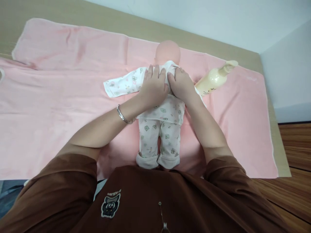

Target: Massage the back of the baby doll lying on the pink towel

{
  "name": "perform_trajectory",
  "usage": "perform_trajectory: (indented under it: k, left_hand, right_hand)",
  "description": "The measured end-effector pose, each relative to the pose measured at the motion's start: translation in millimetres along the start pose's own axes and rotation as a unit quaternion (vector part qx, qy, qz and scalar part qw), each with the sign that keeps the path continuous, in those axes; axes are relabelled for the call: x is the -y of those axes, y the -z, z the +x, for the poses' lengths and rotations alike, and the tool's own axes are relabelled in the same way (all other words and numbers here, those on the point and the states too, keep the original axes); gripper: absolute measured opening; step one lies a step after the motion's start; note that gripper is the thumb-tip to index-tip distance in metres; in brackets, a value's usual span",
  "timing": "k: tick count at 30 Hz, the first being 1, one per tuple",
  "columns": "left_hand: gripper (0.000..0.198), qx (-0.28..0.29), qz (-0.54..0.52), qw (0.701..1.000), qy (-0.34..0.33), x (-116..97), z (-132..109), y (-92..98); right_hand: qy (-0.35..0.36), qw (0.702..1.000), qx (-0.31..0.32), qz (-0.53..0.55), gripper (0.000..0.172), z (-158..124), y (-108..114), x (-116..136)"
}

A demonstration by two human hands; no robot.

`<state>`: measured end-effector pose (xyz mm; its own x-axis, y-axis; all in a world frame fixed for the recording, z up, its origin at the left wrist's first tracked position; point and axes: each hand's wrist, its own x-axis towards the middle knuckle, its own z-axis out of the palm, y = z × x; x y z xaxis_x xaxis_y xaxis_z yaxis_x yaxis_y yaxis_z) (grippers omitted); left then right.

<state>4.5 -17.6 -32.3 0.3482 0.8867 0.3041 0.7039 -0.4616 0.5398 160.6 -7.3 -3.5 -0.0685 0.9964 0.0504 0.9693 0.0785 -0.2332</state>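
A baby doll (160, 129) in white printed pyjamas lies on its back on a pink towel (60, 97), head (167, 51) away from me, feet toward me. My left hand (153, 85) rests palm down on the doll's chest, fingers together near the collar. My right hand (181, 84) lies beside it on the chest, fingers pressing the garment's upper edge. Both hands touch the cloth side by side. One doll sleeve (121, 84) spreads out to the left. I cannot tell whether either hand pinches the fabric.
A cream-coloured pump bottle (215, 79) lies on the towel just right of the doll's shoulder. The towel covers a wooden table (97, 16) against a pale wall. Wooden floor (296, 181) shows to the right. A silver bangle (121, 115) is on my left wrist.
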Motion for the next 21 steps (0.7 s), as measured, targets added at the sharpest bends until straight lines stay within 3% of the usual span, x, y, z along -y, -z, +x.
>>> perform_trajectory:
  k: [6, 10, 14, 21]
  left_hand:
    - [0.035, 0.025, -0.034, 0.998, 0.037, 21.0, 26.0, 4.2]
    - [0.043, -0.014, -0.037, 0.997, 0.064, 32.3, 27.7, -3.8]
    - [0.044, -0.03, -0.021, 0.996, 0.075, 38.4, 25.4, -13.3]
    - [0.039, -0.012, 0.013, 0.99, 0.141, 24.9, 29.7, -7.5]
  right_hand:
    - [0.001, 0.999, -0.055, -0.001, 0.054, -2.3, -11.5, -3.4]
    - [-0.005, 0.996, -0.089, -0.001, 0.057, 4.1, -22.0, -9.0]
    - [-0.027, 0.997, -0.071, -0.008, 0.056, 6.5, -22.8, -8.5]
    - [-0.057, 0.996, -0.067, -0.002, 0.047, 4.1, -18.3, -2.0]
